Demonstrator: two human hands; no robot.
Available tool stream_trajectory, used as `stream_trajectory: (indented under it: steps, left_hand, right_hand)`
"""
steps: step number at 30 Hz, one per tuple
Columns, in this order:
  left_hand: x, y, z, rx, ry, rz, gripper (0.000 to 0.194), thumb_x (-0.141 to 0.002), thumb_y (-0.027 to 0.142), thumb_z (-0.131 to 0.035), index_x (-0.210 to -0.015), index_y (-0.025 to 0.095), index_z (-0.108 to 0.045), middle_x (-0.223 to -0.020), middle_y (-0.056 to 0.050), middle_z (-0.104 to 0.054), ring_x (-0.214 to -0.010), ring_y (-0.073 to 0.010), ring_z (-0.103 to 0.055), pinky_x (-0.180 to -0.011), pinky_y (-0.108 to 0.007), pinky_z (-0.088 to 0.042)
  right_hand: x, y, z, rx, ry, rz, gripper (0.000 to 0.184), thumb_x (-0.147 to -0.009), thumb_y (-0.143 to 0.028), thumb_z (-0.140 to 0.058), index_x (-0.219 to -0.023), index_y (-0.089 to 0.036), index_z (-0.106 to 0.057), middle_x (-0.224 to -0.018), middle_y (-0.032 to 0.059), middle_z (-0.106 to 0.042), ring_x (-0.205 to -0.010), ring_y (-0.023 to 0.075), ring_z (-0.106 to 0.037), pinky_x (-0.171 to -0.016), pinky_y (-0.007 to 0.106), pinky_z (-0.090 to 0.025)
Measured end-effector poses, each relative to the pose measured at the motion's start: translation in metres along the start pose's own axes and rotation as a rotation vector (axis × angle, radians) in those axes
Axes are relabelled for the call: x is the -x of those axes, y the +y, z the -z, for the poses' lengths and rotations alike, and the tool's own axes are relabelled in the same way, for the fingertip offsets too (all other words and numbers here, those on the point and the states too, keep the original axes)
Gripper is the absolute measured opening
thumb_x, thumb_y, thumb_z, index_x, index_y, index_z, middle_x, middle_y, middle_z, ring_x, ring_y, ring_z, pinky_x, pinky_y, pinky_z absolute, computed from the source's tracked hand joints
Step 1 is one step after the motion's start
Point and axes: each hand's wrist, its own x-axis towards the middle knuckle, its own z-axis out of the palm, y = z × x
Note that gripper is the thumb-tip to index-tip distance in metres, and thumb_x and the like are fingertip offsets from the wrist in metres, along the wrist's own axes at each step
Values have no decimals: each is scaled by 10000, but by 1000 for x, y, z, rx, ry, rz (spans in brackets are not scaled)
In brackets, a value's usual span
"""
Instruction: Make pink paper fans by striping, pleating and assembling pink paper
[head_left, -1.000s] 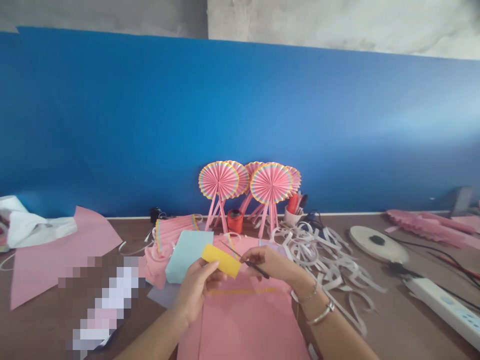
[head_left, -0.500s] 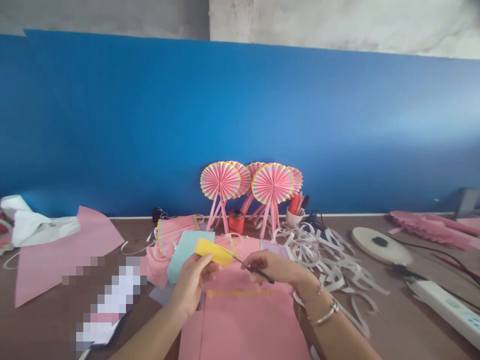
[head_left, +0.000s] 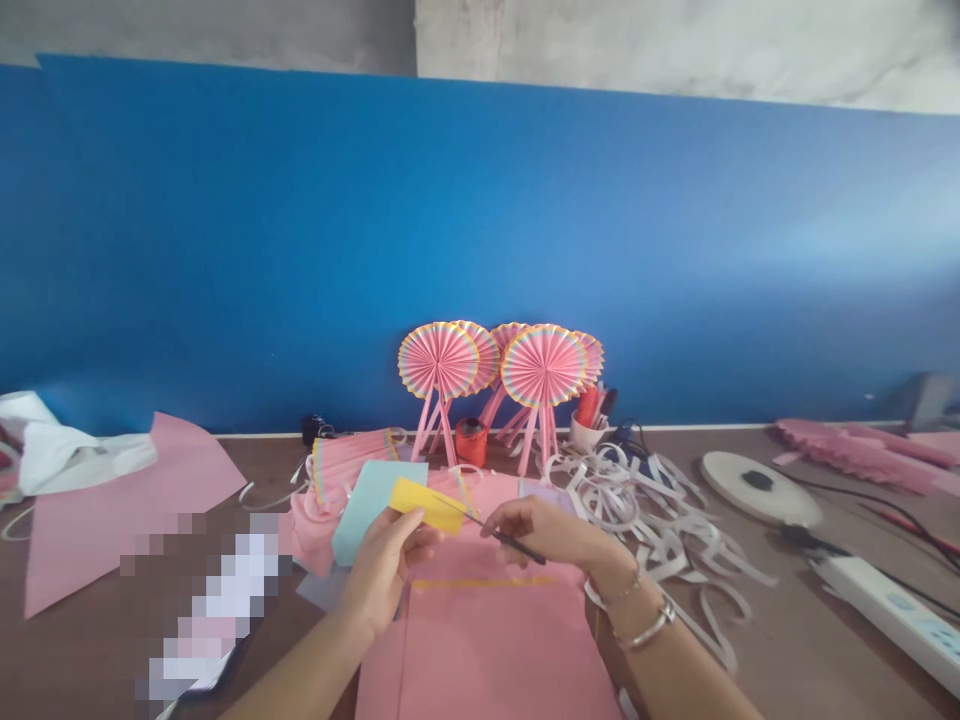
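My left hand [head_left: 384, 568] pinches a yellow paper strip [head_left: 426, 505] between thumb and fingers, above the pink paper. My right hand [head_left: 541, 532] is closed around a pair of scissors [head_left: 517, 547] with dark handles. The thin blades point left and lie across the right part of the yellow strip. Below both hands lies a large pink paper sheet [head_left: 502, 650], with a narrow yellow strip [head_left: 487, 583] across its upper part. Beside my left hand is a light blue paper piece [head_left: 367, 505].
Pink pleated paper fans [head_left: 545, 366] stand at the back against the blue panel [head_left: 300, 220]. Curled white paper strips [head_left: 637, 510] pile up on the right, near a white power strip [head_left: 892, 610]. A pink sheet [head_left: 112, 530] lies left, and a red tape roll [head_left: 471, 442] stands behind.
The scissors' handles look closer together than before, with the blades still across the yellow strip. The left hand keeps its hold, and the view has shifted slightly.
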Motion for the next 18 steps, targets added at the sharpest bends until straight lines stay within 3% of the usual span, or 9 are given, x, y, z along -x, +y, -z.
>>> stream_trajectory:
  steps: [8, 18]
  left_hand:
    - [0, 0, -1, 21, -1, 3, 152, -732, 151, -671, -870, 162, -607, -700, 14, -671, -561, -104, -659, -474, -152, -498]
    - [-1, -1, -1, 18, -13, -3, 180, -730, 158, -676, -893, 151, -599, -711, 6, -679, -555, -98, -653, -470, -150, -498]
  right_hand:
    - [2, -2, 0, -28, 4, -17, 295, -636, -323, -710, -902, -200, -676, -575, -48, -593, -485, 81, -503, -461, 177, -367]
    - [2, -1, 1, 25, 10, 8, 302, -631, -328, -714, -901, -195, -690, -552, -54, -589, -434, 69, -465, -458, 185, -375]
